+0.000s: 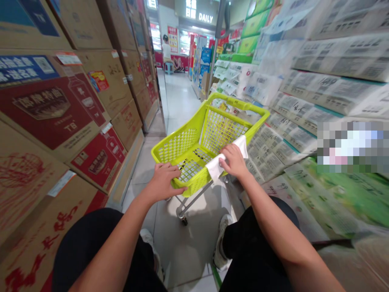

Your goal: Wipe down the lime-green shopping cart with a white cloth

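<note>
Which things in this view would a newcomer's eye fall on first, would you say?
Probably the bright yellow-green shopping cart in the middle of the aisle, with the left hand on its near rim. Next, the white cloth under the right hand, draped over the cart's right-hand rim, then the red-printed cartons stacked at left.

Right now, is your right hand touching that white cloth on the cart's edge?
Touching. The head view shows the right hand with fingers and thumb directly on the white cloth, which drapes over the green cart's rim.

Brt; lit sign [199,12] at bkgd, floor [179,97] glare, edges stretched/blurry, pixelated patch [352,147] R.
</note>
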Available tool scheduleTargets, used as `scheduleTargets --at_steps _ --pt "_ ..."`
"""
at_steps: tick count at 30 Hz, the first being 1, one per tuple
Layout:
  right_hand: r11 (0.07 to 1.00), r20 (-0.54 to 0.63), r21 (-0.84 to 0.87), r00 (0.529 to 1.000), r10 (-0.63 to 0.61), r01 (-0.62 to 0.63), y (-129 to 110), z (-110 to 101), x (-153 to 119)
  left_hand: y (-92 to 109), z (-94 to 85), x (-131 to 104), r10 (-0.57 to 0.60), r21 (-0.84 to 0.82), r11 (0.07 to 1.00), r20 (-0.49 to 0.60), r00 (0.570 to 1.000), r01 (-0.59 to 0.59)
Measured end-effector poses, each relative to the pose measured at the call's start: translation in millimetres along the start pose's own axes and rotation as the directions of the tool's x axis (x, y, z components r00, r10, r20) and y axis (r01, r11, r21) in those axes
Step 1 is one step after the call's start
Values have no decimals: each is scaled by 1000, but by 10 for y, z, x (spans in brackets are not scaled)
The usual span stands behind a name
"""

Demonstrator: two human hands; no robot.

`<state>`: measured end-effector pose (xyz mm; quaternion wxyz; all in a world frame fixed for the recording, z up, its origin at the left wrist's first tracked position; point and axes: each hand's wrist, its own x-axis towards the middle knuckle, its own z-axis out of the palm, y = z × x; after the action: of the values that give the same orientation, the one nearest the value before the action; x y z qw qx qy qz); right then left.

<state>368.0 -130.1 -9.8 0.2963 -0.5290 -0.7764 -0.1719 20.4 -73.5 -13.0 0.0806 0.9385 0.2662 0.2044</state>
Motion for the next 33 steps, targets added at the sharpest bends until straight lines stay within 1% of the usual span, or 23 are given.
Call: scheduleTargets --at_steps 1,2,3,4,7,8,9,10,11,12,13,14,16,17,18,19,21,23,25,28,30,33 --pt "999 -45 2 998 46 -46 51 -13 5 6 4 6 2 3 1000 4 1000 -2" --pt "997 -85 13 993 78 -77 30 -5 4 11 9 11 3 7 1000 4 1000 -3" --pt "996 -108 32 990 91 -89 -58 24 -1 15 14 14 2 9 1000 1 1000 -2" --pt "995 -112 56 990 82 -77 -199 69 -12 17 18 15 -1 10 1000 -5 1000 1" --pt "988 -37 148 999 -32 38 -690 227 -53 2 6 8 -14 2 1000 -18 1000 14" --pt "983 -1 165 996 -84 83 -788 257 -59 -11 -7 4 -17 0 1000 -13 1000 17" --pt "979 33 167 991 -128 121 -822 266 -58 -26 -24 -1 -19 -2 1000 -3 1000 19" --pt "977 63 153 986 -157 146 -786 253 -51 -44 -44 -6 -21 -3 1000 12 1000 21" --pt "981 85 124 983 -161 150 -684 217 -39 -63 -64 -11 -23 -3 1000 29 999 23" --pt "989 94 80 987 -134 126 -530 164 -26 -82 -84 -16 -26 -3 1000 43 999 26" --pt "997 82 28 994 -72 70 -345 100 -14 -100 -101 -21 -30 -3 1000 54 998 30" --pt "999 49 -33 999 20 -19 -155 32 -4 -117 -115 -28 -32 -3 999 63 998 33" --pt "972 -38 -124 980 198 -201 148 -82 9 -150 -127 -47 -38 -5 999 72 997 38" --pt "954 -74 -142 964 257 -265 227 -115 14 -169 -125 -58 -40 -10 999 71 997 41" --pt "942 -103 -139 950 293 -306 246 -128 19 -192 -117 -71 -43 -18 999 66 997 44" --pt "939 -115 -124 945 306 -319 207 -121 24 -219 -106 -84 -49 -25 998 58 997 51" --pt "956 -98 -79 956 276 -284 -4 -67 35 -294 -77 -112 -86 -28 996 24 996 87" --pt "982 -35 -21 981 189 -190 -299 -7 52 -390 -60 -141 -158 -6 987 -18 987 158" --pt "996 41 47 996 80 -82 -568 21 80 -498 -69 -174 -241 25 970 -58 969 243" --pt "996 106 91 994 -25 16 -821 18 147 -645 -146 -230 -315 50 946 -67 947 319" --pt "997 125 70 991 -54 45 -908 26 198 -717 -226 -266 -314 58 947 -62 947 317" --pt "997 133 31 988 -72 68 -992 77 263 -778 -335 -310 -236 61 969 -69 969 240"
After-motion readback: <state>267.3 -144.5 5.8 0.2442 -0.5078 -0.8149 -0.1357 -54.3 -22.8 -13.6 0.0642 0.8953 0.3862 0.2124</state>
